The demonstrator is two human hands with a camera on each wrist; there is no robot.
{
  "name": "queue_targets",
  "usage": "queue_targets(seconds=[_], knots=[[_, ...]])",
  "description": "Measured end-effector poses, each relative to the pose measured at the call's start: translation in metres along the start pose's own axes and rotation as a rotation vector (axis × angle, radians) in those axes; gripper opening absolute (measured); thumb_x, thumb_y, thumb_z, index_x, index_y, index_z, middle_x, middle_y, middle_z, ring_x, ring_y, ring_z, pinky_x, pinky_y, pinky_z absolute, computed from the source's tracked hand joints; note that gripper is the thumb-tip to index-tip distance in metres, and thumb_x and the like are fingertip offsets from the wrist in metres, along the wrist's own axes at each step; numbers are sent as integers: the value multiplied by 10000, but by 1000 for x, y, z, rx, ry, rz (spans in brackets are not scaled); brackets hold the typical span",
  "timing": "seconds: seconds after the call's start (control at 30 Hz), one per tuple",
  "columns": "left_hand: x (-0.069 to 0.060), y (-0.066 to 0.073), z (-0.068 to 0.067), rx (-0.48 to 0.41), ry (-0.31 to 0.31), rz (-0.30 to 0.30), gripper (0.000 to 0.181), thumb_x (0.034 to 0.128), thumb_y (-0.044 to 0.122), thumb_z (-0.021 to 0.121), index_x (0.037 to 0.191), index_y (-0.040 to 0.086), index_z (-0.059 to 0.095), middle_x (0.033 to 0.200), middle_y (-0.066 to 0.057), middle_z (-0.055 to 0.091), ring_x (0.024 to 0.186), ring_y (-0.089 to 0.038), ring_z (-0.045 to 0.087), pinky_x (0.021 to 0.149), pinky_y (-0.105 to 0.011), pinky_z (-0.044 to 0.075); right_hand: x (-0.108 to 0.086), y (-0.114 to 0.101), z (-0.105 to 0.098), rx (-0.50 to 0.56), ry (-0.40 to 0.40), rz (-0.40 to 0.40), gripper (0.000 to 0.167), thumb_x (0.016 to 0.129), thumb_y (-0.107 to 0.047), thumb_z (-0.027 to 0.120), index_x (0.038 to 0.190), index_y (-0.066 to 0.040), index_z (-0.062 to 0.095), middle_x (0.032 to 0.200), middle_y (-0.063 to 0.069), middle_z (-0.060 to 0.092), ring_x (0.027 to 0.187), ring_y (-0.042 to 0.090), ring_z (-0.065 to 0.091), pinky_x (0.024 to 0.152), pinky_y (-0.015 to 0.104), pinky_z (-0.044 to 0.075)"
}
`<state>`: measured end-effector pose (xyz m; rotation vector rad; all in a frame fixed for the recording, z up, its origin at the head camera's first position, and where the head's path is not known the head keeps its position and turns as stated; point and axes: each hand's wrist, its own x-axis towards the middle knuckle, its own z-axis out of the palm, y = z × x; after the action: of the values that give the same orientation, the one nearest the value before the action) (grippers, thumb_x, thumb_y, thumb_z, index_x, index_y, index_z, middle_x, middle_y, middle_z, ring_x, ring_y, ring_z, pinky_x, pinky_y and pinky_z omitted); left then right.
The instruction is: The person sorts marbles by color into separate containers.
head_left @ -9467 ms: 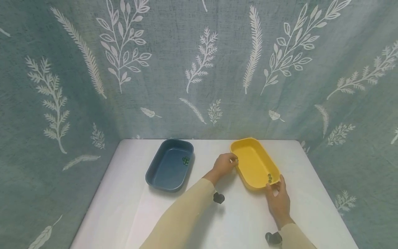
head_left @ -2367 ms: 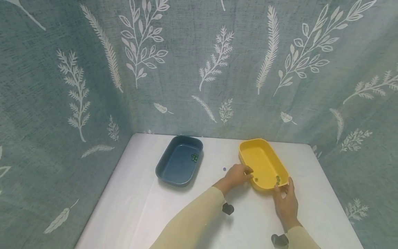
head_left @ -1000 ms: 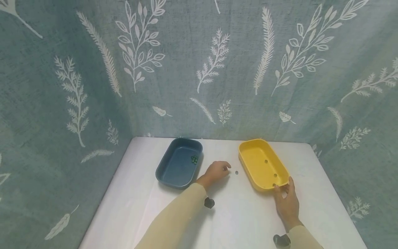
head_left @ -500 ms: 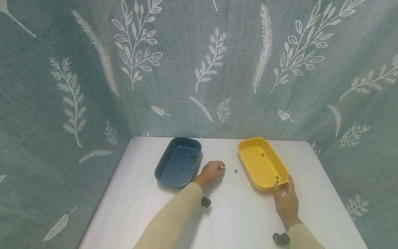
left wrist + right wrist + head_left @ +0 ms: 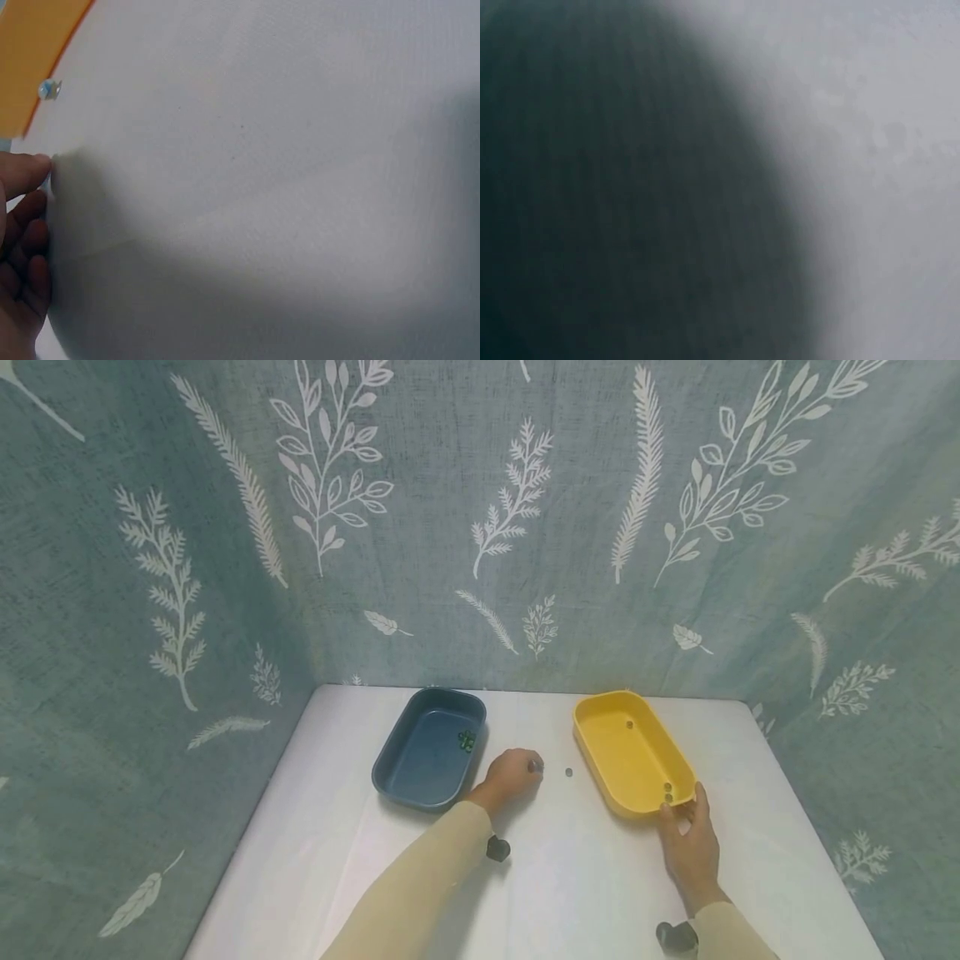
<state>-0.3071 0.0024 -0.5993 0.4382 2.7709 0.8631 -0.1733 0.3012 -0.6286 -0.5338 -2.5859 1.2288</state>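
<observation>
My left hand [image 5: 512, 772] is low over the white table between two trays, its thumb and forefinger pinching a small marble [image 5: 536, 767] mostly hidden by the fingers. Just to its right a loose glass marble [image 5: 568, 772] lies on the table; the left wrist view shows this clear and bluish marble [image 5: 49, 90] beside the tray's orange-looking wall. My right hand [image 5: 692, 852] grips the near right corner of the yellow tray [image 5: 618, 768]. Inside that tray are one marble [image 5: 629, 724] toward the far end and two near the gripped corner.
A dark blue tray [image 5: 423, 772] stands to the left, with several green marbles [image 5: 467, 741] clustered by its right wall. Patterned grey-green cloth [image 5: 450, 527] encloses the table's [image 5: 570, 893] back and sides. The right wrist view holds only shadow and blurred white surface.
My left hand has left the yellow tray's side, moved left and closed on a marble on the table. In the yellow tray one marble has rolled to the far end. The right hand stays put.
</observation>
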Motion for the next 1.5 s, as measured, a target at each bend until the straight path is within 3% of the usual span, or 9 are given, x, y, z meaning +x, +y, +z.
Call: queue_targets(seconds=[0.27, 0.4, 0.9, 1.33, 1.5], knots=[[-1, 1, -1, 26, 2, 2, 160, 898, 220, 680, 1047, 174, 721, 993, 31, 694, 1005, -195, 638, 916, -372, 494, -1, -3, -1, 10, -26, 37, 798, 992, -538, 436, 1571, -252, -34, 1505, 243, 337, 1370, 459, 293, 1092, 648, 194], [-1, 0, -1, 4, 1, -13, 157, 909, 224, 673, 1049, 168, 715, 1031, 26, 694, 1065, -209, 625, 955, -377, 478, -2, -4, -1, 11, -38, 51, 802, 988, -551, 434, 1569, -269, -41, 1512, 237, 326, 1377, 460, 278, 1089, 656, 188], [3, -15, 10, -53, 53, 8, 88, 893, 239, 669, 962, 207, 713, 979, 75, 687, 1043, -191, 631, 941, -364, 484, -2, -7, -3, 10, -38, 55, 810, 985, -548, 439, 1572, -247, -30, 1499, 243, 344, 1378, 458, 277, 1096, 647, 182], [-8, -5, -4, -154, 20, -10, 97, 917, 211, 624, 976, 185, 696, 955, 70, 673, 1045, -204, 623, 948, -383, 478, -2, -5, -2, 12, -23, 34, 806, 986, -533, 454, 1574, -246, -16, 1500, 244, 344, 1374, 455, 290, 1093, 642, 201], [-6, -5, -5, -142, 7, -7, 103, 913, 215, 630, 988, 185, 694, 970, 59, 679, 1051, -216, 625, 946, -392, 478, -3, -6, -3, 14, -14, 27, 800, 988, -519, 464, 1574, -244, -6, 1494, 245, 354, 1371, 453, 298, 1097, 634, 202]])
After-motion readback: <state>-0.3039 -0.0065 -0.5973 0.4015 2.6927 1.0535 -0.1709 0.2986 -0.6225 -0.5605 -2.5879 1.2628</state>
